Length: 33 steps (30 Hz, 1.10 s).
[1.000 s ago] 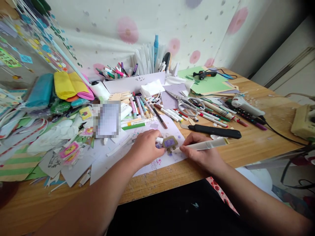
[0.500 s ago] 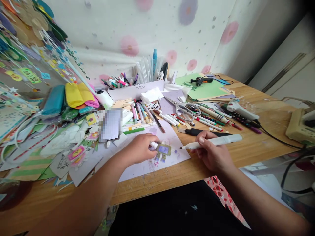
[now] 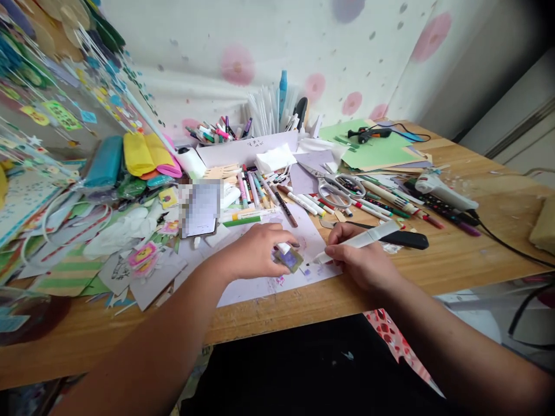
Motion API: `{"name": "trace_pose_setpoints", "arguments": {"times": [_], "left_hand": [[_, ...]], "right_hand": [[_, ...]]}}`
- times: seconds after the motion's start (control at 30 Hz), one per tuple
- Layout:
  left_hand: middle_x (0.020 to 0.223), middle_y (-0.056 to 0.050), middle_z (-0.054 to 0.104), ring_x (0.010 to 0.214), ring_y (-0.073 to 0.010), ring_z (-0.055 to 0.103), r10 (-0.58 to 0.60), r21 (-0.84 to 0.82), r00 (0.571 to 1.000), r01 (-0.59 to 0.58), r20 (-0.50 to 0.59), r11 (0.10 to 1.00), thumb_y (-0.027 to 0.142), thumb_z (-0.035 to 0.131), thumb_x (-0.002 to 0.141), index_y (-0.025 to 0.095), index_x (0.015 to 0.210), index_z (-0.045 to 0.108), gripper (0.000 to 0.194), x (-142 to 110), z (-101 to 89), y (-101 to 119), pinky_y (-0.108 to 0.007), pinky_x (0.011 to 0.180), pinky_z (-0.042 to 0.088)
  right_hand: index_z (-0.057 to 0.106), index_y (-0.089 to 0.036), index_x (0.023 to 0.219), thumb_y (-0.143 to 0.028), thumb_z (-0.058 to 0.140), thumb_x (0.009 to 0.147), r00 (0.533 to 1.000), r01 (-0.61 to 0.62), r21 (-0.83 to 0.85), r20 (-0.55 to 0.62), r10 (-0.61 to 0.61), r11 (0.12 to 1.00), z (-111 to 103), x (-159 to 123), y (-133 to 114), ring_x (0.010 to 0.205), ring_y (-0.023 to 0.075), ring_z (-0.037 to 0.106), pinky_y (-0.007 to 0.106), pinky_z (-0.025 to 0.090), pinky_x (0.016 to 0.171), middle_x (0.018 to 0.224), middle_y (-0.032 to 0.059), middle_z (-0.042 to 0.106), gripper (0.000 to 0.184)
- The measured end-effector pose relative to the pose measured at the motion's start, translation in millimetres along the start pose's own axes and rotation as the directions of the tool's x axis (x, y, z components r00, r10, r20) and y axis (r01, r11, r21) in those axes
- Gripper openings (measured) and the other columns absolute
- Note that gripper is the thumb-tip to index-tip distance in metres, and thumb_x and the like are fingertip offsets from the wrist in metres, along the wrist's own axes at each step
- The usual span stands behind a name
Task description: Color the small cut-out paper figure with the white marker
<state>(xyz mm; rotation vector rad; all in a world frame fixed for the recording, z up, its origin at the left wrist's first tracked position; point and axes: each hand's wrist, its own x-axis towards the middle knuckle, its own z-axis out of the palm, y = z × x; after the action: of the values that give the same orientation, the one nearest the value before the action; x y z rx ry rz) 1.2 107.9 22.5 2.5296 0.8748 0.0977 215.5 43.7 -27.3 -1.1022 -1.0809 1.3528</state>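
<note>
My left hand [image 3: 254, 251] is closed in a pinch over the white sheet, holding a small purple paper cutout [image 3: 289, 260] with an olive border. A small white piece [image 3: 284, 248], possibly the marker's cap, sits between the same fingers. In my right hand [image 3: 362, 257] is a white marker [image 3: 366, 238], its dark tip pointing left and down, close above the sheet. Only a short gap separates the tip from the cutout. Purple and pink marks spot the white sheet [image 3: 243, 289] beneath both hands. Behind my right hand lies a black-handled craft knife [image 3: 407, 238], partly hidden.
Scissors [image 3: 336, 190] and many loose markers [image 3: 255, 188] lie behind the sheet. A phone [image 3: 202, 209] rests near my left wrist, with paper scraps [image 3: 125, 234] farther left. Back right, a glue gun [image 3: 368, 134] lies on green paper [image 3: 381, 153]. A corded white tool [image 3: 444, 190] is at right.
My left hand has picked up the cutout from the sheet and tilted it. My right hand has brought the marker tip left and down, nearer the paper. The camera view has shifted slightly.
</note>
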Motion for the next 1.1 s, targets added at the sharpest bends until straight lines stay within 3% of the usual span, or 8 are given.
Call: {"name": "trace_pose_setpoints", "arguments": {"times": [0.17,0.4,0.73,1.1], "left_hand": [[0.086,-0.001,0.061,0.085,-0.0195,0.056,0.018,0.025,1.000,-0.018,0.008,1.000,0.028,0.067,0.070,0.025,0.101,0.067,0.031,2,8.9,-4,-0.033,0.081,0.039],[0.086,0.000,0.062,0.088,-0.0212,0.056,0.042,0.031,0.999,-0.043,0.029,0.999,0.029,0.066,0.072,0.028,0.107,0.066,0.035,4,9.8,-3,-0.036,0.084,0.034],[0.086,0.000,0.061,0.089,-0.0201,0.056,0.064,0.070,0.997,-0.067,0.043,0.995,0.027,0.063,0.074,0.027,0.097,0.067,0.023,6,14.1,-6,-0.035,0.082,0.029],[0.081,0.001,0.057,0.084,-0.0185,0.054,0.076,0.053,0.996,-0.079,0.056,0.995,0.025,0.064,0.075,0.026,0.087,0.068,0.012,8,12.2,-6,-0.034,0.079,0.027]], "right_hand": [[0.057,-0.019,0.062,-0.022,0.070,0.066,1.000,0.021,-0.091,-0.001,-0.021,0.996,3,1,5,0.045,0.0073,0.040,0.021,0.027,0.041,0.052,-0.0062,0.051,0.014],[0.059,-0.020,0.065,-0.026,0.069,0.070,0.997,0.070,-0.249,0.050,-0.059,0.966,2,-3,2,0.051,0.0094,0.040,0.023,0.027,0.045,0.058,-0.0046,0.051,0.013],[0.058,-0.020,0.065,-0.030,0.069,0.070,0.995,0.102,-0.451,0.058,-0.084,0.887,7,-4,-7,0.051,0.0102,0.042,0.024,0.029,0.046,0.059,-0.0036,0.053,0.016],[0.057,-0.019,0.064,-0.032,0.068,0.071,0.987,0.157,-0.500,0.108,-0.118,0.852,7,-5,-9,0.051,0.0109,0.045,0.024,0.031,0.046,0.058,-0.0024,0.055,0.018]]}}
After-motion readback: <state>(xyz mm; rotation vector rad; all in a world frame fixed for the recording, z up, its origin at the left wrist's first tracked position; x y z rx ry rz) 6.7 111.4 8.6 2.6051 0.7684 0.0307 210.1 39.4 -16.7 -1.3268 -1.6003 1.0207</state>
